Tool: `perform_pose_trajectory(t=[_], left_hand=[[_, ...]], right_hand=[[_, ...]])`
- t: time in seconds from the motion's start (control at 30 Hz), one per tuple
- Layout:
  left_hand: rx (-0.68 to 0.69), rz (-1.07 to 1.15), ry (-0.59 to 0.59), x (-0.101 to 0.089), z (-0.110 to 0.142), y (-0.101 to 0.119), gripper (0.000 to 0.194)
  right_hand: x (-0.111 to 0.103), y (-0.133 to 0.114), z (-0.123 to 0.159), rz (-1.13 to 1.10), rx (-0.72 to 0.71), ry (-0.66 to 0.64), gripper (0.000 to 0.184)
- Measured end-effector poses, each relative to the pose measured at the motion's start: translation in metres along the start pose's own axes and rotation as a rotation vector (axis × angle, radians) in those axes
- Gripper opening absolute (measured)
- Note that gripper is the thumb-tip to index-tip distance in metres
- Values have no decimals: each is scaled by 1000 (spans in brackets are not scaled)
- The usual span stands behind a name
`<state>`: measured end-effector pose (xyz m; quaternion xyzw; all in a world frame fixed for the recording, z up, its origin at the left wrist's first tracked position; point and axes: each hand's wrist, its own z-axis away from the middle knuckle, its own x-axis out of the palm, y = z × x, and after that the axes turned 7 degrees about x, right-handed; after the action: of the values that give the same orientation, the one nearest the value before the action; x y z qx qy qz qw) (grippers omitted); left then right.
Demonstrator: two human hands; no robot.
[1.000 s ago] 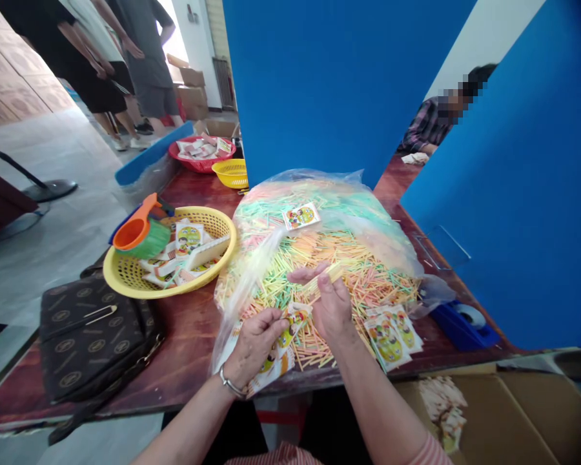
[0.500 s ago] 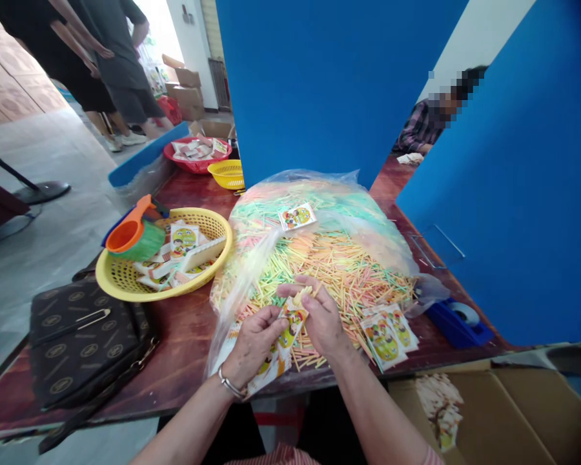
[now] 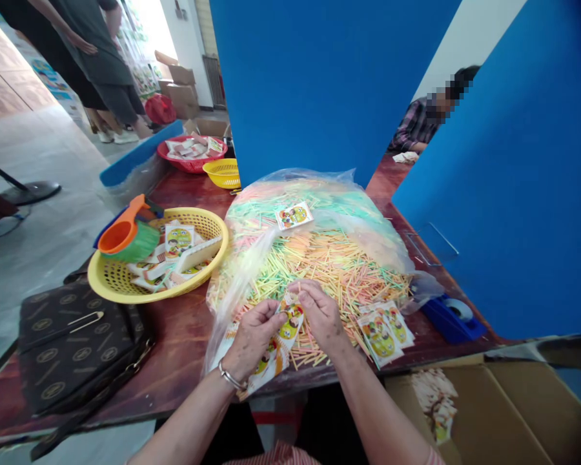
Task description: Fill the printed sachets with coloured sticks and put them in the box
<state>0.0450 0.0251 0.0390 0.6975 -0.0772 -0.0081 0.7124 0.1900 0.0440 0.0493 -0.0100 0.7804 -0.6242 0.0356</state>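
My left hand (image 3: pixel 254 336) pinches a printed paper packet (image 3: pixel 290 323) with cartoon figures, tilted up over the pile. More printed packets (image 3: pixel 266 371) lie fanned under that hand. At the packet's top end, my right hand (image 3: pixel 322 313) is closed with thumb and fingers together on a few thin sticks, mostly hidden by the fingers. Beneath both hands spreads a heap of pastel sticks (image 3: pixel 329 258) in an opened clear plastic bag (image 3: pixel 252 258). One packet (image 3: pixel 294 216) rests on top of the bag. Several flat packets (image 3: pixel 382 332) lie right of my right hand.
Left stands a yellow basket (image 3: pixel 217 258) with packets and an orange scoop (image 3: pixel 121 232); a brown handbag (image 3: pixel 77 349) lies before it. Behind are a red basket (image 3: pixel 193 166) and a small yellow basket (image 3: pixel 223 173). Blue partitions (image 3: pixel 319 84), a tape dispenser (image 3: pixel 452 320) and an open carton (image 3: pixel 489 400) flank the table.
My right hand has shifted slightly left and closed in on the packet's top; the sticks it held at the opening now show far less. The whole view has shifted slightly.
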Motion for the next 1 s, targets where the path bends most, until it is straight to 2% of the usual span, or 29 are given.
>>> perform_pose_trajectory(t=[0.1, 0.17, 0.27, 0.33, 0.47, 0.57, 0.67, 0.73, 0.8, 0.9, 1.0], left_hand=[[15, -42, -30, 0, -1, -1, 21], [16, -67, -37, 0, -1, -2, 21], [18, -85, -50, 2, 0, -5, 21], [25, -96, -52, 3, 1, -7, 21], [14, -102, -29, 7, 3, -6, 21], [1, -80, -32, 8, 3, -1, 22], [25, -30, -28, 9, 3, 0, 20], [48, -7, -15, 11, 3, -2, 20], [73, -15, -26, 15, 4, -6, 21], [76, -67, -106, 22, 8, -10, 22], [40, -137, -141, 22, 12, -12, 27]], right_hand=[[-2, 4, 0, -113, 127, 161, 16], [-2, 3, -2, -214, 183, 241, 20], [-1, -2, -4, -313, 155, 328, 38], [0, -5, -5, -352, 133, 354, 33], [2, -5, -2, -352, 106, 329, 19], [1, -5, 7, -129, 56, 204, 8], [4, -5, 20, -11, 11, 134, 22], [7, -3, 30, -91, 73, 128, 33], [7, 1, 39, -159, 175, 125, 28], [-13, 5, 49, -96, 264, 209, 20], [-65, 9, 55, 115, 256, 315, 23]])
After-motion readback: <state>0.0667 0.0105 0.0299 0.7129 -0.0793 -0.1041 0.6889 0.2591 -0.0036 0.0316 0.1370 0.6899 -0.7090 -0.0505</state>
